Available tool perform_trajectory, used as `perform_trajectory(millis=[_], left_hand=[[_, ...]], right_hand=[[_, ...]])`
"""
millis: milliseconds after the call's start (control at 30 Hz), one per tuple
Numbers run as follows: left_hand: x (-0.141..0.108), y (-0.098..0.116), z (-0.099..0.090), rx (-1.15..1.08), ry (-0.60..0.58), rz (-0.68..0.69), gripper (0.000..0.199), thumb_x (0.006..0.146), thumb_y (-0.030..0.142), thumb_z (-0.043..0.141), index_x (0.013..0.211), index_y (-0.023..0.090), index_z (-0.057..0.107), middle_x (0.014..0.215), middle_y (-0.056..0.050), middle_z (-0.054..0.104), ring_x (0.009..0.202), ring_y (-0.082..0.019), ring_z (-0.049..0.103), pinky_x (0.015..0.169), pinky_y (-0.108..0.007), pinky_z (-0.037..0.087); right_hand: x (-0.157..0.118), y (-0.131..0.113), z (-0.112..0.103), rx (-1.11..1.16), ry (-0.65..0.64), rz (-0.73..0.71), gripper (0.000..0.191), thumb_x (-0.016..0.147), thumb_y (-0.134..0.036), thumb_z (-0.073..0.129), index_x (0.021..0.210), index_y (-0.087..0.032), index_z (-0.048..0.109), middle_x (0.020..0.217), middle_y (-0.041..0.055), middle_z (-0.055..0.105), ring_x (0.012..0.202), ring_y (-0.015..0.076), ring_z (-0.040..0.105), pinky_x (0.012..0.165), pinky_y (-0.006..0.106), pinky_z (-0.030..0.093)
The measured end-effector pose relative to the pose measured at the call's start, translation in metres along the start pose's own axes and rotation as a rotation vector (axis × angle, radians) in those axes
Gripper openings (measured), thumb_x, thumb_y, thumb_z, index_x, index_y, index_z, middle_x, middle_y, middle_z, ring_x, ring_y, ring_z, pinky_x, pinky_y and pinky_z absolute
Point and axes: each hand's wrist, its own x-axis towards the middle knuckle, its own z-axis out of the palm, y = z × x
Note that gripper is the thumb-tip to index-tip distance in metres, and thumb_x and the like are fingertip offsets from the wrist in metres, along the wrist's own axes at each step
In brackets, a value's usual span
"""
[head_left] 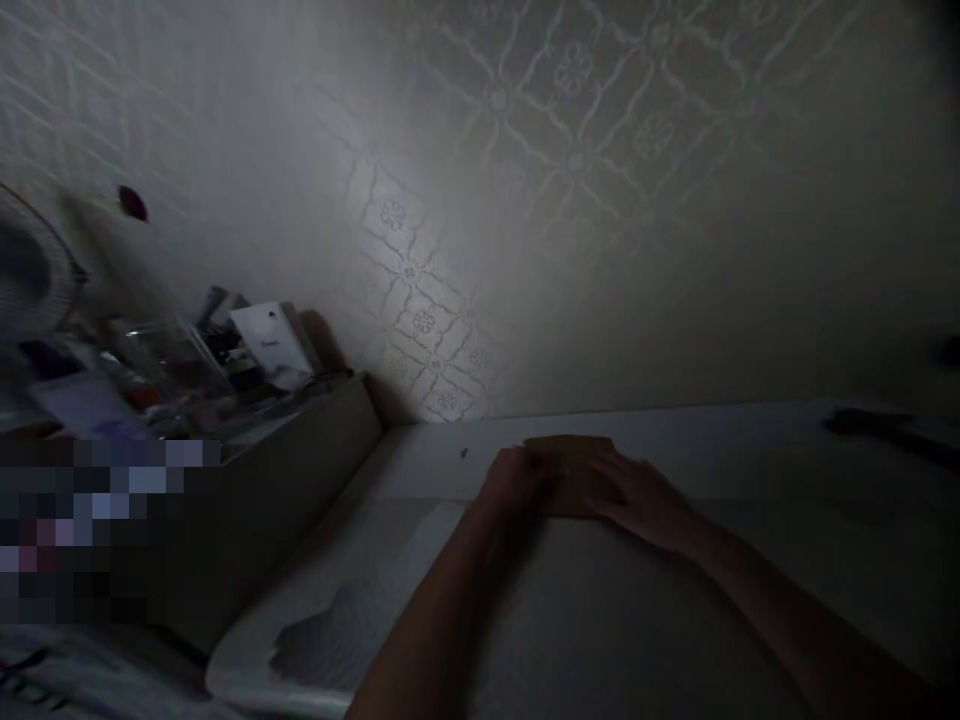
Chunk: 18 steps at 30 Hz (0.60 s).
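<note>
The room is dim. A small flat brownish item [574, 455], maybe folded cloth or paper, lies on a pale surface [420, 560] near the wall. My left hand [514, 480] rests on its left edge with the fingers curled. My right hand [641, 498] lies flat on its right part, fingers spread and pointing left. Both forearms reach in from the bottom of the view. Whether either hand grips the item is too dark to tell.
A patterned wall [465, 250] rises just behind the surface. At left stands a low cabinet [300, 450] crowded with clutter, including a clear container [172, 365] and a white card [274, 340]. A fan [30, 270] shows at the far left. A dark object [885, 430] lies far right.
</note>
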Motion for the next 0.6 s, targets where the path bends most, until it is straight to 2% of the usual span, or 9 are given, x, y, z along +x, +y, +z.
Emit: perform_trajectory(millis=[100, 233, 400, 600], left_hand=[[0.001, -0.006, -0.003, -0.030, 0.078, -0.069, 0.022, 0.082, 0.029, 0.054, 0.086, 0.016, 0.071, 0.081, -0.004, 0.071, 0.074, -0.016, 0.063, 0.066, -0.022, 0.044], [0.002, -0.023, -0.011, 0.082, 0.227, -0.303, 0.019, 0.082, 0.025, 0.055, 0.093, 0.021, 0.069, 0.097, -0.004, 0.070, 0.087, -0.015, 0.064, 0.076, -0.021, 0.045], [-0.002, -0.047, -0.020, 0.189, 0.305, -0.554, 0.025, 0.083, 0.020, 0.049, 0.099, 0.020, 0.067, 0.103, -0.009, 0.069, 0.097, -0.023, 0.063, 0.079, -0.030, 0.046], [-0.004, -0.062, -0.018, 0.228, 0.333, -0.636, 0.027, 0.081, 0.021, 0.050, 0.101, 0.020, 0.068, 0.104, -0.010, 0.068, 0.100, -0.025, 0.062, 0.081, -0.032, 0.046]], right_hand=[[0.000, 0.000, 0.000, -0.007, -0.003, 0.013, 0.065, 0.083, -0.059, 0.039, 0.135, -0.020, 0.044, 0.145, 0.0099, 0.034, 0.132, 0.0275, 0.032, 0.109, 0.047, 0.022], [0.000, 0.000, 0.000, 0.009, -0.014, 0.013, 0.065, 0.084, -0.058, 0.040, 0.135, -0.018, 0.044, 0.146, 0.0111, 0.033, 0.132, 0.0277, 0.032, 0.109, 0.046, 0.021], [0.000, 0.001, -0.001, 0.024, -0.021, 0.017, 0.065, 0.083, -0.058, 0.040, 0.135, -0.018, 0.043, 0.146, 0.0103, 0.033, 0.133, 0.0275, 0.031, 0.109, 0.048, 0.021], [0.001, 0.002, 0.001, 0.004, -0.019, 0.015, 0.067, 0.083, -0.059, 0.039, 0.135, -0.018, 0.043, 0.146, 0.0094, 0.034, 0.133, 0.0265, 0.031, 0.109, 0.047, 0.022]])
